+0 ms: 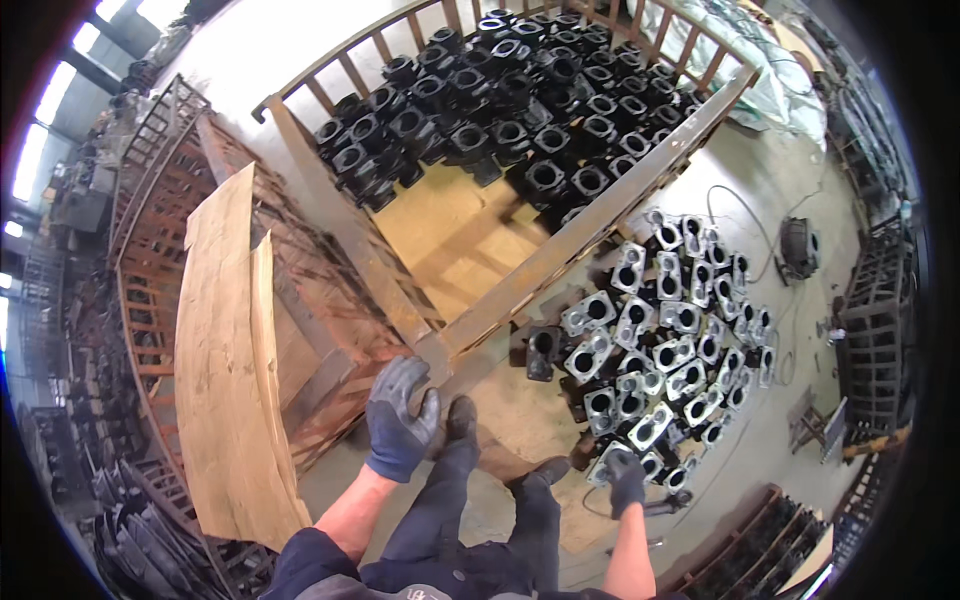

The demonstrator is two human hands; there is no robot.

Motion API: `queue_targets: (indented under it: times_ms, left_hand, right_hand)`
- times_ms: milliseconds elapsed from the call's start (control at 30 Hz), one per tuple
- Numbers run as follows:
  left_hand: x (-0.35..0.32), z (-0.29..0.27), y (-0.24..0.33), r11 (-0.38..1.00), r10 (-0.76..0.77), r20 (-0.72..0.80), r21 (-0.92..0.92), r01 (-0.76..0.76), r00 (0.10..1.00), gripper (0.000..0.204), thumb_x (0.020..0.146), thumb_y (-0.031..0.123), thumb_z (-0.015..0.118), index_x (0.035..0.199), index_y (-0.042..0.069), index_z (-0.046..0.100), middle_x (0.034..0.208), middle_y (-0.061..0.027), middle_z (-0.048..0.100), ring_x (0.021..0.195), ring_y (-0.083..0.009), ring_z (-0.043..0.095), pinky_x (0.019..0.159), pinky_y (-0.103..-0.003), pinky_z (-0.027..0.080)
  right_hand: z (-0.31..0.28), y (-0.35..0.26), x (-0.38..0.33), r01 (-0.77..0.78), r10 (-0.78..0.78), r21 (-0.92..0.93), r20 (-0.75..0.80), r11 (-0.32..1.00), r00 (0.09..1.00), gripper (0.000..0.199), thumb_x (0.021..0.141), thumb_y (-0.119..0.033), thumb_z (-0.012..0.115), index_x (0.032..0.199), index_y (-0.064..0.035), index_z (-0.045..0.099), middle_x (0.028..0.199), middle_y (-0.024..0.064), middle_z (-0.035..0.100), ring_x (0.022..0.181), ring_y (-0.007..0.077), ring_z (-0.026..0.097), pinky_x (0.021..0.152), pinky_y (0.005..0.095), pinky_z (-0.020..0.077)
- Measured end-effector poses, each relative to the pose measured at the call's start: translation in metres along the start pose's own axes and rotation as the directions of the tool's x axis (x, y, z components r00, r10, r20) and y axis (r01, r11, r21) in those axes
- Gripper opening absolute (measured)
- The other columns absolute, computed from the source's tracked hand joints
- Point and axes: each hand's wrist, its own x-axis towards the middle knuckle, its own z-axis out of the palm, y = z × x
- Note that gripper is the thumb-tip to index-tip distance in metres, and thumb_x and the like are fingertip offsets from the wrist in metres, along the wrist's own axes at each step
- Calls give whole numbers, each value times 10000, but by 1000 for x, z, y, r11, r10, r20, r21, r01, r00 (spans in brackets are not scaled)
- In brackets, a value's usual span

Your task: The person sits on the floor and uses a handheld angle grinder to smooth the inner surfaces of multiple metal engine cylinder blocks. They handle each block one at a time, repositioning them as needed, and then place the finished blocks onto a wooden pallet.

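Note:
My left hand, in a dark blue and grey work glove, is raised by the near corner of a rusty metal crate. Its fingers are curved and apart from the thumb, with nothing between them. My right hand, gloved too, reaches down at the near edge of a group of metal castings on the floor. It overlaps the nearest casting; its fingers are too unclear to show a grip. Close to that wrist lies a dark hand tool. Black castings fill the crate's far part.
Cardboard lines the crate's bottom. Another rusty slatted crate stands on the left, with a large cardboard sheet leaning on it. A dark machine part with a cable sits at right. More racks line the right edge.

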Motion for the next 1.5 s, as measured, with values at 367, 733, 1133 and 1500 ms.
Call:
queue_targets:
  times_ms: [367,733,1133,1500]
  left_hand:
    - [125,50,5,994,105,136,-17,-104,985,319,809,115,721,1103,13,650,1092,-206,684,1023,-400,652,887,-445,523]
    - [284,195,-32,989,-102,299,137,63,949,473,841,253,707,1249,30,620,1209,-221,667,1099,-398,640,945,-443,517]
    - [377,462,-116,951,-66,568,286,-121,821,729,818,382,725,1400,13,489,1340,-217,586,1287,-341,529,1115,-441,375]
    - [399,575,-165,877,-92,655,410,-251,750,330,823,238,648,1088,42,668,952,-177,739,945,-320,706,918,-449,476]
  right_hand:
    - [-10,-359,92,389,-389,13,-4,921,921,395,885,-301,744,1143,-8,683,1046,111,725,952,186,664,861,318,519]
    - [6,-546,288,571,-688,-559,2,601,726,522,872,-418,705,1182,2,688,1088,238,716,1021,357,699,925,404,532]
    - [56,-534,387,534,-825,-820,148,206,545,391,885,-440,653,806,-77,773,722,178,699,775,322,690,1096,430,409]
    - [51,-544,388,700,-880,-613,18,365,474,256,781,-186,779,589,-58,669,563,109,616,590,292,605,1013,469,472]
